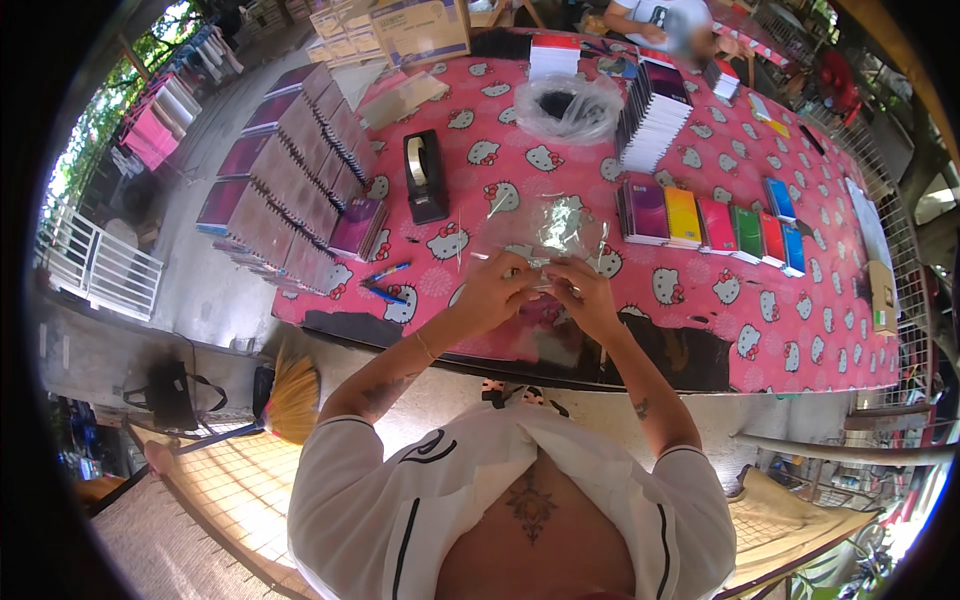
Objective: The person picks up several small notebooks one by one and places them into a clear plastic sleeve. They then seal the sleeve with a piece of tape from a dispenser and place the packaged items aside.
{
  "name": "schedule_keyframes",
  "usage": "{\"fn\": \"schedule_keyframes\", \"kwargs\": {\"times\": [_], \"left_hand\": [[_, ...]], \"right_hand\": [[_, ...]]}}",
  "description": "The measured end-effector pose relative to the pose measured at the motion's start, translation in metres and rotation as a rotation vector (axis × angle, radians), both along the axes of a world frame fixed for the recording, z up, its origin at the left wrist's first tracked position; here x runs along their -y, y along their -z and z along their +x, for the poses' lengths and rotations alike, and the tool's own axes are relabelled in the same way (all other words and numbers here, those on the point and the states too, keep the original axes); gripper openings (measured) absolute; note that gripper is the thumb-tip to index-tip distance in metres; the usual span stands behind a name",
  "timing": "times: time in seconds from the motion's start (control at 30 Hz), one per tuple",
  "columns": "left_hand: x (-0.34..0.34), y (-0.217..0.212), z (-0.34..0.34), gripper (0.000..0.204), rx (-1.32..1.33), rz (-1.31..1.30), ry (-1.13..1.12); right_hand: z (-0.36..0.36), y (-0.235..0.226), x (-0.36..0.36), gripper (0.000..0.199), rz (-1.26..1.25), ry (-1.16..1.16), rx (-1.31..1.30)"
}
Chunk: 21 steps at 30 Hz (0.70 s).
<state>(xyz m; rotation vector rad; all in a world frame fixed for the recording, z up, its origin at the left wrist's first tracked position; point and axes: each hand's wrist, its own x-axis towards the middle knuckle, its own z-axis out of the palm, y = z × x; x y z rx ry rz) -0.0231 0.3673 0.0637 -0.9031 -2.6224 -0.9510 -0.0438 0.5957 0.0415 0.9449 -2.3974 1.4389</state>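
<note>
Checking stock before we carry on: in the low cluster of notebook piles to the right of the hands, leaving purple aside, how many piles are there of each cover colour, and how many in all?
Yellow notebook pile: 1
Pink notebook pile: 1
Green notebook pile: 1
Red notebook pile: 1
Blue notebook piles: 2
Total: 6

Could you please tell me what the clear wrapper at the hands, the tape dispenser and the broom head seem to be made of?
Clear wrapper: thin, glossy plastic; it shows bright glare and the pattern beneath.
Tape dispenser: probably hard plastic, judging by its smooth black body; painted metal is possible.
Broom head: likely dried grass; fine golden strands fan out.
</note>
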Motion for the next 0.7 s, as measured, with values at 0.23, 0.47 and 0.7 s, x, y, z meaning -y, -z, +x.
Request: {"fn": "schedule_keyframes", "kwargs": {"times": [0.23,0.47,0.7], "left_hand": [[-0.019,-0.015,-0.029,0.035,0.12,-0.082,-0.18],[0.005,0.031,-0.064,0.053,0.783,0.525,-0.081],[0.173,0.089,-0.13,0.038,-0.375,0.041,-1.127]], "right_hand": [[0.001,-0.036,0.015,0.052,0.181,0.23,-0.182],[-0.023,0.004,0.003,0.045,-0.346,-0.039,0.633],[-0.025,0.02,0.02,0.036,-0.338,0.057,0.614]]}}
